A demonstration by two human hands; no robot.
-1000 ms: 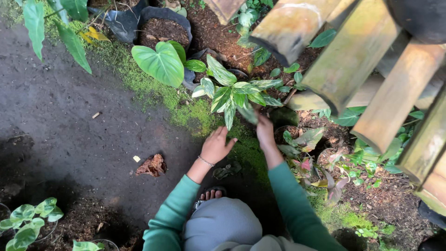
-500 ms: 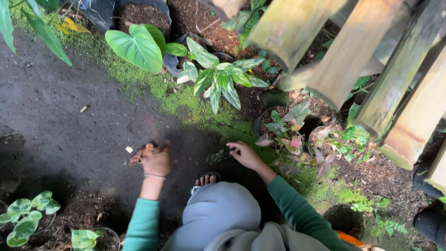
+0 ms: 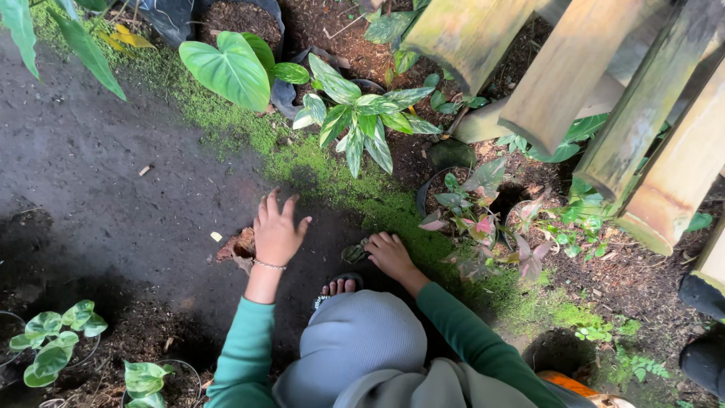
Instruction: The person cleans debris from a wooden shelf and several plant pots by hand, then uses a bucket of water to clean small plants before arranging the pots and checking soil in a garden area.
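Brown, crumbly dead leaf [image 3: 238, 248] lies on the dark soil ground [image 3: 91, 174] at nine o'clock of the left hand [image 3: 276, 230], whose grip is spread flat, fingers fanned toward twelve. It looks light and brittle; best pinched at its edge. The right hand [image 3: 390, 255], curled loosely, rests on a small green plant [image 3: 353, 252] beside the moss [image 3: 340, 177].

Saw no labels, signs or screens anywhere. Closest to packaging: black plastic grow bag [image 3: 177, 19] at top edge, filled with soil, beside the big heart-shaped leaf; possibly a second dark bag [image 3: 287, 89] just right, though too hidden to tell.
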